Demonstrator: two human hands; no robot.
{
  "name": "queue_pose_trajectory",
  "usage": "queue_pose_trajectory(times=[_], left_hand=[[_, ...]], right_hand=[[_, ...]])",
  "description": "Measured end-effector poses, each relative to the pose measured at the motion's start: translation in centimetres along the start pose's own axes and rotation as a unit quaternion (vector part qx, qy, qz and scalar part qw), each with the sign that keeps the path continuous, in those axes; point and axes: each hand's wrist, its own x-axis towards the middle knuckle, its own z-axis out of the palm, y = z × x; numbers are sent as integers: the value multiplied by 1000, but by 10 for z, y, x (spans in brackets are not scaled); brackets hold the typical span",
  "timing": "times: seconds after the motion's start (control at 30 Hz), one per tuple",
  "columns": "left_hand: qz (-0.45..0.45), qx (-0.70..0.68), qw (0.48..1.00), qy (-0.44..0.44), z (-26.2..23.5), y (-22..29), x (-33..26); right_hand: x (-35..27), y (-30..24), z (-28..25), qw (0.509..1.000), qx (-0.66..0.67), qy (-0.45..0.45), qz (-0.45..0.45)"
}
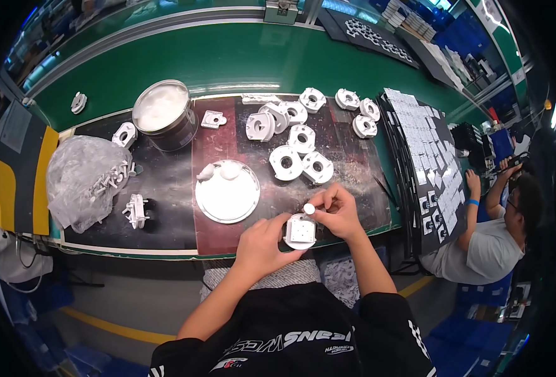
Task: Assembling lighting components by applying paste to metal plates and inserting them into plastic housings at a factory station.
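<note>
1. Housing, white and rounded with a squarish raised middle: head view, held at the table's near edge, right of the plate.
2. Left hand: partly curled, fingers on the housing's far-left rim and thumb along its near side, so it has hold of it.
3. Right hand: thumb and forefinger nearly together, pinching a small, round white piece over the housing's far edge. Whether piece and housing touch, I cannot tell.
4. Handling, as I judge it: the housing looks like moulded plastic, light and stiff, perhaps a little slippery on its smooth faces. Its thin rim and small lugs seem the likeliest parts to chip.
5. Best hold: opposite sides of the outer rim, leaving the raised middle free. The piece may be soft or hard; a light fingertip pinch at its edge suits either.
6. Around them: loose housings lie farther off on the table; a tin and a bag stand left.
</note>
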Motion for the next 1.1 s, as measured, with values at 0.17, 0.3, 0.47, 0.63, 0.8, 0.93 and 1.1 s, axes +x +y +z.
queue_pose_trajectory(times=[0.17, 0.3, 0.47, 0.63, 0.8, 0.93, 1.1], left_hand=[[1, -5, 1000, 15, 2, 0, 0], [9, -10, 999, 31, 3, -1, 1], [5, -1, 1000, 18, 0, 0, 1], [-2, 12, 1000, -3, -2, 1, 1], [5, 11, 1000, 6, -1, 0, 0], [5, 12, 1000, 7, -1, 0, 0], [-4, 1, 1000, -5, -2, 0, 2]], right_hand=[[-1, 1, -1, 1000, 5, -7, -10], [-1, 4, -1, 1000, 12, -8, -15], [-1, 5, 0, 999, 13, -11, -31], [1, 4, 2, 999, 3, -17, -44], [0, 5, 1, 999, 12, -11, -37], [0, 4, 1, 999, -5, -18, -49], [1, 1, -5, 990, -98, -39, -93]])
